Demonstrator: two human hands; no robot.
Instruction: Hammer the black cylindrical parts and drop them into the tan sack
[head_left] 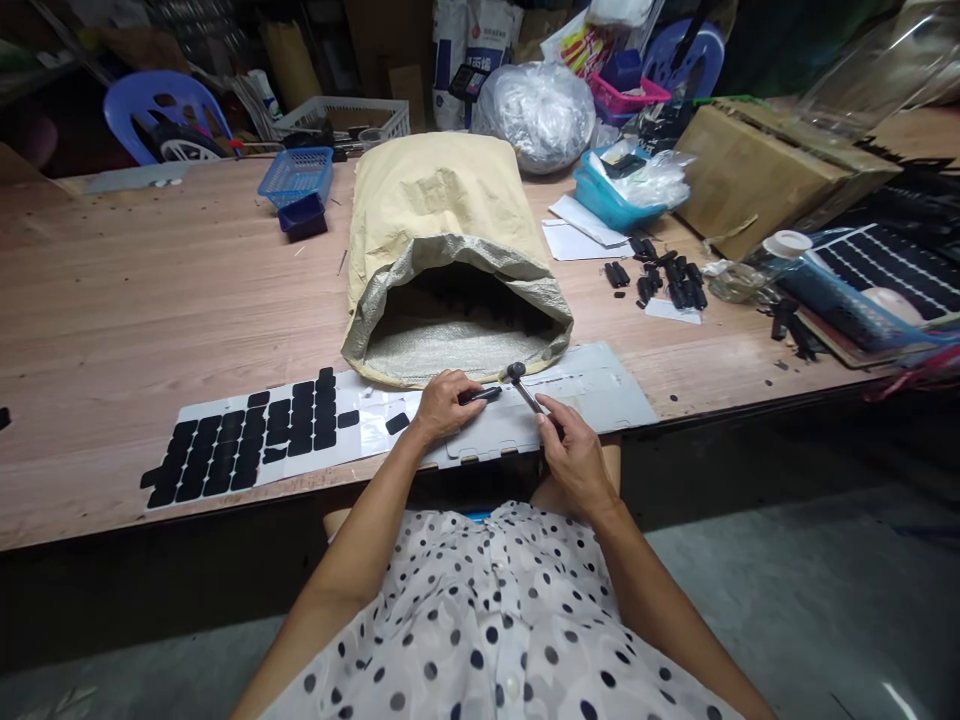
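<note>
My left hand [448, 403] is closed on a small, dark, elongated piece [481, 395], whose tip points right over a grey-white board [611, 390]. In my right hand [574, 450] is a small hammer [530, 398] with a dark round head and a metal shaft. Its head is just above and to the right of the dark piece; whether the two touch, I cannot tell. Beyond both hands lies a large yellowish woven sack [450, 190], its mouth facing me and its inside dark. Left of my left hand, a white sheet [367, 400] carries rows of black rounded pads [240, 440].
Black cylindrical parts [679, 280] lie in a loose group at the right. Behind them stand a cardboard box [757, 180] and a turquoise basket [611, 205]. A blue basket [296, 175] and a navy tray [302, 218] sit left of the sack. The table's front edge runs below my hands.
</note>
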